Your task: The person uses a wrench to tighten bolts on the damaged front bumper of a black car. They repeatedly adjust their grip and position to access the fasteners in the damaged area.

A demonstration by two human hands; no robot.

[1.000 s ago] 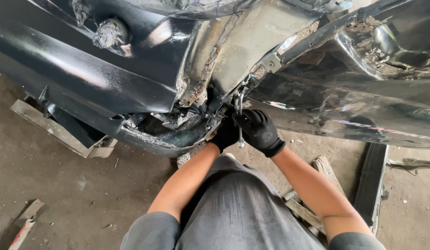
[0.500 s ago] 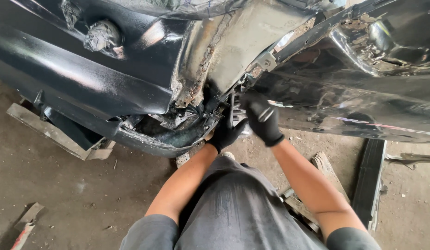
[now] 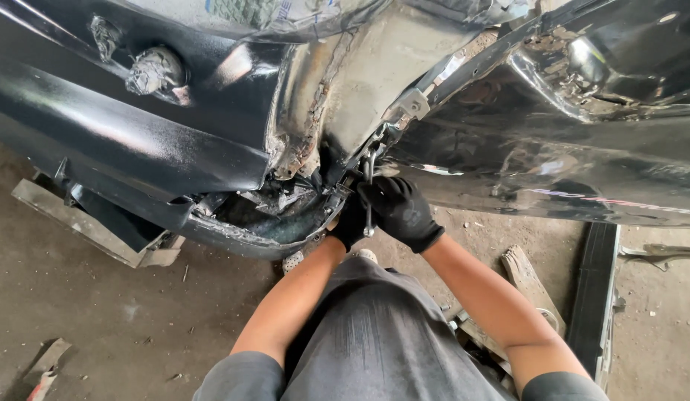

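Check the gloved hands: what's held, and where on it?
Right hand grips a metal wrench by its lower shaft, its head up at the car body seam. Left hand sits just behind it; whether it holds anything cannot be told.

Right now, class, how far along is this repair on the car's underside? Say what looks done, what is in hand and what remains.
Done: the black car body panel already looks dented and stripped near the seam. In hand: the gloved right hand grips a metal wrench at the bracket, with the left hand beside it. Left: the bracket is not yet off.
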